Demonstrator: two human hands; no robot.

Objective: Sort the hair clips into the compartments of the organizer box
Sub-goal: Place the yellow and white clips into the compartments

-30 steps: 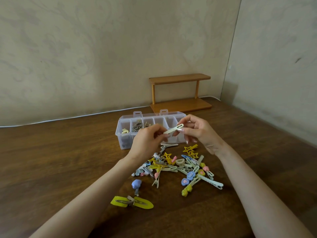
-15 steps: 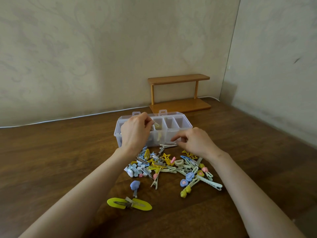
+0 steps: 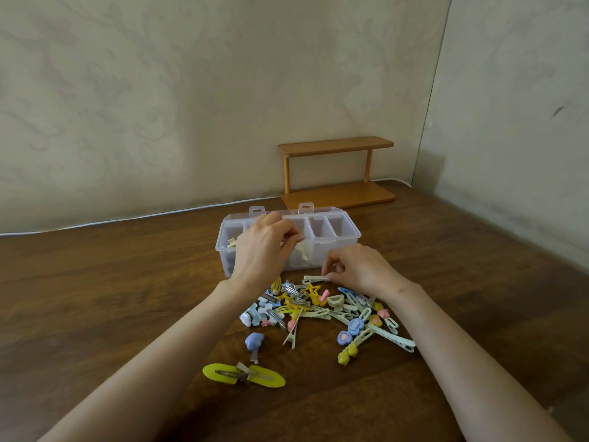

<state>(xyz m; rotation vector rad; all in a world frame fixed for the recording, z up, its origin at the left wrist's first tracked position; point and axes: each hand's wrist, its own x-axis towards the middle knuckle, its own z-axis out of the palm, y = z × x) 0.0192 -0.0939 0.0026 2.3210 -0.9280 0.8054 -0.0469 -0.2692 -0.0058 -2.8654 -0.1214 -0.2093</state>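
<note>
Near edge: two yellow oval snap clips (image 3: 243, 374) lie on the brown wooden desk (image 3: 127, 298), apart from the rest; easy to miss.
Heap: heap of mixed plastic and metal hair clips (image 3: 318, 309), interlocked; pulling one may drag neighbours out.
Right hand: right hand (image 3: 360, 269) pinches a cream long plastic clip (image 3: 314, 278) by one end at the heap's far edge, just beside the clear plastic organizer box (image 3: 350, 239); that end grip could let it swing or slip.
Left hand: left hand (image 3: 264, 247) curled over the box, fingertips bunched above a middle compartment; can't tell if it holds anything. It hides the slots, so a wrong-slot drop looks possible; wrist may nudge the light box.
Far: wooden two-tier shelf (image 3: 338, 173) well behind, no hazard.
</note>
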